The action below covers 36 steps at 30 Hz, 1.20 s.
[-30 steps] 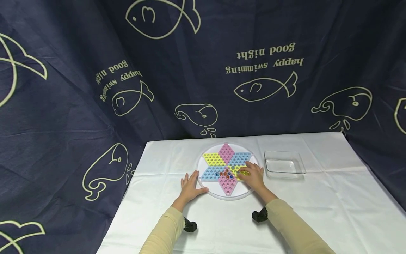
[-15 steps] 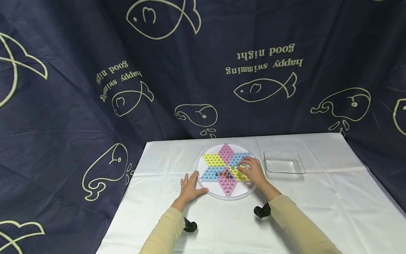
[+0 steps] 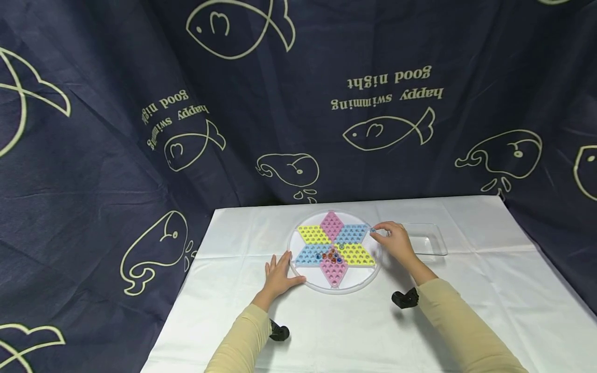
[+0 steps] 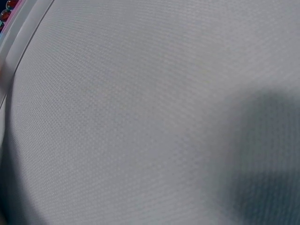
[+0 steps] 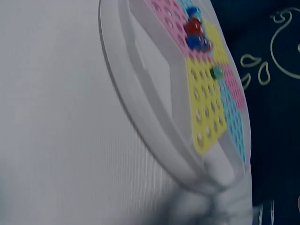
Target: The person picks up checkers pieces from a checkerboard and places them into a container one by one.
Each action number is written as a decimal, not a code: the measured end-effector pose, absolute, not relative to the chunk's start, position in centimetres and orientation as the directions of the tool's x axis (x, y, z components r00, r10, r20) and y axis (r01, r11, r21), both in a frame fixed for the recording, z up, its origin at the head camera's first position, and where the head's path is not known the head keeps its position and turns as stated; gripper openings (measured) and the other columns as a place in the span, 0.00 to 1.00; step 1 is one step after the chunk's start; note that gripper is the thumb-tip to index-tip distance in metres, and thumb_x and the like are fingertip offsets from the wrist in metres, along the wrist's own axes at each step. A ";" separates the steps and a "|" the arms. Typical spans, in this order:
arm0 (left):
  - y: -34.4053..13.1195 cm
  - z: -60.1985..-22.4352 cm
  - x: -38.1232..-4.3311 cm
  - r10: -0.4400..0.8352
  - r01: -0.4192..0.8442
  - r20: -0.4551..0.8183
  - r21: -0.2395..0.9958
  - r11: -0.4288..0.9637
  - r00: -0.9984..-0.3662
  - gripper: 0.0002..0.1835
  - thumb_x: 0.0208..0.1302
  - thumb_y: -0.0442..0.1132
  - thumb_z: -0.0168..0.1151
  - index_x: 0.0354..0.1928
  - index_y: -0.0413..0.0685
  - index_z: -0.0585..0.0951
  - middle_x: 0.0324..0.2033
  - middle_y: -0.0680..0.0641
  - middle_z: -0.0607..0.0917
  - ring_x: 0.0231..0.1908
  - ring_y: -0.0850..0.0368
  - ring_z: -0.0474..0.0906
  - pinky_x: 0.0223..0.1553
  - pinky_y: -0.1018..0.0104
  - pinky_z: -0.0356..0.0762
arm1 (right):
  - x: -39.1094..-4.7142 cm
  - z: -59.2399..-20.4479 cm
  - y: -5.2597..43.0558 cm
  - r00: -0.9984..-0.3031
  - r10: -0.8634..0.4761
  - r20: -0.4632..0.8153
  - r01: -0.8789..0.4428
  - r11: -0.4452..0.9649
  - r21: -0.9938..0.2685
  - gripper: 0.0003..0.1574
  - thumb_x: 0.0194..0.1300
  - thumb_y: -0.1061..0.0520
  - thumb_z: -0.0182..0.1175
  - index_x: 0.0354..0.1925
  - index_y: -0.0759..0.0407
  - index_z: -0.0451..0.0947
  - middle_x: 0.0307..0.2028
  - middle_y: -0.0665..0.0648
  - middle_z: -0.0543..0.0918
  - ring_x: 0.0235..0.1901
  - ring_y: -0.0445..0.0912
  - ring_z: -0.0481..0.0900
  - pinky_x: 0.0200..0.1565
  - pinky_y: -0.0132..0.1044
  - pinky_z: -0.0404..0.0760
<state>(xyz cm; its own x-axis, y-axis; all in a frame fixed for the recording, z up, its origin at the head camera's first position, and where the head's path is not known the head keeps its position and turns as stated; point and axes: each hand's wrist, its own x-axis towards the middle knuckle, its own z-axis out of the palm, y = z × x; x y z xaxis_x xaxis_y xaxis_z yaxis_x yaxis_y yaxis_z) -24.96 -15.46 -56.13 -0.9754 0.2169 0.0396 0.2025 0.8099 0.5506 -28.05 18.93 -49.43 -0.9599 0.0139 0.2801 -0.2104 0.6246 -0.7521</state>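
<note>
A round white Chinese checkers board (image 3: 305, 278) with a pink, yellow and blue star lies on the table. Several red and blue marbles (image 3: 330, 256) cluster near its centre, and a greenish marble (image 5: 217, 72) sits apart at the tip of a yellow section. My left hand (image 3: 278, 277) rests at the board's left rim, fingers spread. Past the right rim, my right hand (image 3: 395, 241) pinches a small bluish marble (image 3: 372, 230) between thumb and fingertips. In the left wrist view only the board's edge and a few red marbles (image 4: 5, 15) show.
A clear rectangular plastic box (image 3: 431, 254) stands right of the board, partly hidden behind my right hand. White cloth (image 3: 336, 331) covers the table, and a dark blue curtain (image 3: 280, 114) printed with fish hangs behind it.
My right hand has moved from over the yellow section, first up over the blue one, then right past the board's rim with the marble. The left hand stays put.
</note>
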 end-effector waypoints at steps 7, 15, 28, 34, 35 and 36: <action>-15.4 -56.1 -25.0 0.213 0.199 0.039 0.556 0.807 -0.976 0.49 0.48 0.59 0.66 0.69 0.44 0.57 0.68 0.42 0.58 0.67 0.30 0.41 0.63 0.35 0.34 | -27.8 -49.4 21.8 -0.966 0.048 0.253 -0.164 0.644 -0.748 0.20 0.59 0.53 0.61 0.45 0.67 0.78 0.49 0.69 0.77 0.52 0.62 0.67 0.52 0.57 0.66; -15.3 -55.9 -24.9 0.212 0.197 0.037 0.556 0.807 -0.977 0.49 0.48 0.58 0.66 0.68 0.43 0.57 0.68 0.41 0.59 0.67 0.30 0.41 0.64 0.35 0.34 | -27.2 -48.9 24.9 -0.961 0.087 0.261 -0.139 0.667 -0.732 0.22 0.61 0.52 0.59 0.46 0.69 0.77 0.50 0.71 0.75 0.49 0.63 0.68 0.48 0.57 0.67; -15.4 -55.9 -24.9 0.212 0.201 0.047 0.563 0.802 -0.976 0.49 0.48 0.58 0.67 0.68 0.43 0.58 0.67 0.41 0.59 0.67 0.30 0.41 0.63 0.35 0.34 | -26.9 -50.3 28.3 -0.953 0.099 0.285 -0.132 0.713 -0.689 0.19 0.61 0.55 0.58 0.44 0.71 0.76 0.49 0.74 0.74 0.45 0.65 0.69 0.44 0.55 0.69; -15.4 -56.0 -24.9 0.211 0.198 0.043 0.570 0.798 -0.976 0.49 0.47 0.58 0.67 0.68 0.43 0.58 0.67 0.41 0.59 0.67 0.31 0.41 0.64 0.35 0.34 | -26.7 -51.0 28.7 -0.948 0.107 0.299 -0.132 0.723 -0.678 0.19 0.60 0.57 0.59 0.43 0.72 0.76 0.47 0.76 0.74 0.43 0.65 0.70 0.42 0.55 0.69; -15.4 -55.9 -24.9 0.212 0.199 0.045 0.571 0.797 -0.976 0.49 0.47 0.58 0.67 0.68 0.43 0.58 0.67 0.41 0.59 0.67 0.31 0.41 0.63 0.35 0.34 | -26.7 -51.1 28.7 -0.947 0.112 0.301 -0.131 0.722 -0.679 0.19 0.60 0.57 0.59 0.44 0.72 0.76 0.47 0.76 0.74 0.43 0.65 0.70 0.42 0.55 0.68; -15.4 -55.9 -24.9 0.211 0.198 0.044 0.570 0.797 -0.977 0.49 0.48 0.58 0.67 0.68 0.43 0.58 0.67 0.41 0.59 0.67 0.31 0.41 0.64 0.35 0.34 | -26.7 -51.1 28.7 -0.945 0.119 0.303 -0.129 0.720 -0.682 0.20 0.60 0.57 0.58 0.45 0.72 0.75 0.47 0.76 0.74 0.44 0.65 0.70 0.42 0.55 0.68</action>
<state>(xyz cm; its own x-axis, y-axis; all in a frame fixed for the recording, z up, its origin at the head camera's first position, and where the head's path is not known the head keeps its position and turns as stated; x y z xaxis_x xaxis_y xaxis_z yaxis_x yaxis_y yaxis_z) -24.89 -15.41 -55.92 -0.9765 0.2109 0.0437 0.1977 0.7973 0.5703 -26.73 28.69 -51.12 -0.9454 0.1189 0.3034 -0.1285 0.7197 -0.6823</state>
